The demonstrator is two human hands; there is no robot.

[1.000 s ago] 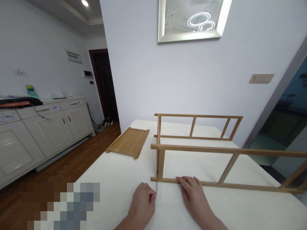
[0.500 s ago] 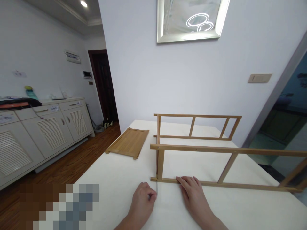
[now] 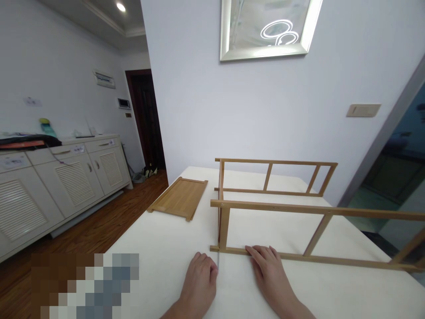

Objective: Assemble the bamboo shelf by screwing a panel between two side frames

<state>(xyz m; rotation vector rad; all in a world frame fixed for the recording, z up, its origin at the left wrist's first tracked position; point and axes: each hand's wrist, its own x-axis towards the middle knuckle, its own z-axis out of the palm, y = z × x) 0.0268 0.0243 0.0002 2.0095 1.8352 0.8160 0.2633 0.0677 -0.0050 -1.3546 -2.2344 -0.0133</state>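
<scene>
A light-brown wooden rack frame (image 3: 275, 207) rests on its side on the table, with two ladder-like sides joined at the left by a crosspiece. My left hand (image 3: 200, 279) is closed just in front of the frame's near left corner. From its fingers a thin grey shaft, which looks like a hex key (image 3: 218, 260), reaches up to the end of the lower rail; most of it is hidden by the hand. My right hand (image 3: 267, 272) has its fingers over the near lower rail (image 3: 237, 251), gripping it right of that corner.
A slatted wooden panel (image 3: 179, 198) lies flat on the white table (image 3: 159, 243), left of the frame. The wall with a picture frame (image 3: 265, 56) rises behind the table. White cabinets (image 3: 76, 177) stand along the left, and a doorway opens at the right.
My left fist has turned over slightly at the shaft, its fingers now more closed from view. The right hand stays on the rail. The whole view has shifted a little.
</scene>
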